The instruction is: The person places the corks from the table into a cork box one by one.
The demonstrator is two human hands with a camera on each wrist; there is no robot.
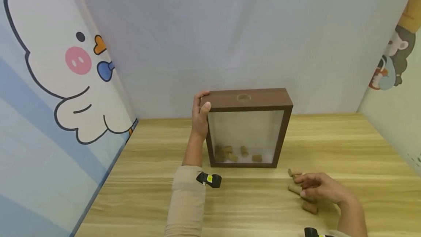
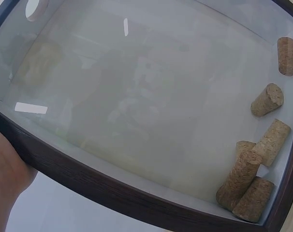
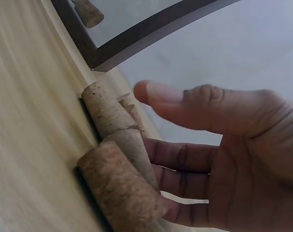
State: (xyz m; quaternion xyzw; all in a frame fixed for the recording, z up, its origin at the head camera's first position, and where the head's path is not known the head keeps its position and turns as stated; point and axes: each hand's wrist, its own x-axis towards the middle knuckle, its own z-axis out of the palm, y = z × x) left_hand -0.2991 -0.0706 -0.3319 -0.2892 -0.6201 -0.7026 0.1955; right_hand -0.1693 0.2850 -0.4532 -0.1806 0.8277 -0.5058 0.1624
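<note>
A brown wooden frame box (image 1: 283, 134) with a clear front stands upright on the table, a round hole (image 1: 244, 98) in its top. My left hand (image 1: 199, 118) grips its upper left corner, thumb at the front edge; the left wrist view shows only part of that hand (image 2: 10, 174). Inside, several corks (image 2: 267, 100) lie along the bottom, most heaped in one corner. To the right of the box, my right hand (image 1: 323, 188) is at a group of loose corks (image 1: 310, 207). Its thumb stands apart from the fingers, which reach behind the corks (image 3: 120, 186) with nothing pinched between.
The wood-grain table (image 1: 141, 193) runs back to a pale cloth wall (image 1: 197, 39). Printed cartoon panels stand at the left (image 1: 42, 46) and right (image 1: 394, 112) sides. The box's lower corner (image 3: 95, 63) is close beyond the loose corks.
</note>
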